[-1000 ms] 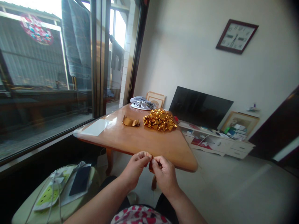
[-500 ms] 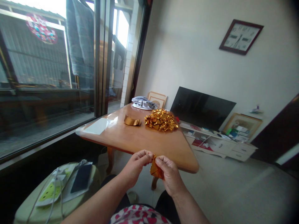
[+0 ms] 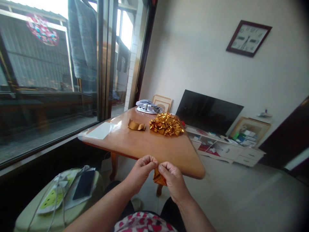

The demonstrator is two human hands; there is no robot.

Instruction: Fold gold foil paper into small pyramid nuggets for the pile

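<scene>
A folded piece of gold foil paper (image 3: 159,178) hangs between my hands, just in front of the table's near edge. My right hand (image 3: 174,178) pinches it with thumb and fingers along its upper right side. My left hand (image 3: 144,170) closes in a pinch at the foil's top corner, its fingertips touching or nearly touching the right thumb. Beyond them, a heap of folded gold foil pieces (image 3: 166,124) lies on the wooden table (image 3: 135,145). To the left of the heap is a curled stack of flat gold foil sheets (image 3: 136,125).
A white sheet (image 3: 100,130) lies at the table's left, and folded cloth (image 3: 147,106) at its far end. On my left, a green-covered stool (image 3: 31,209) holds a phone (image 3: 84,184) and cables. A television (image 3: 209,111) stands on a low white cabinet (image 3: 227,149).
My hands have drawn closer together at the foil's top. The foil piece has shifted slightly left and turned, and less of its upper part shows.
</scene>
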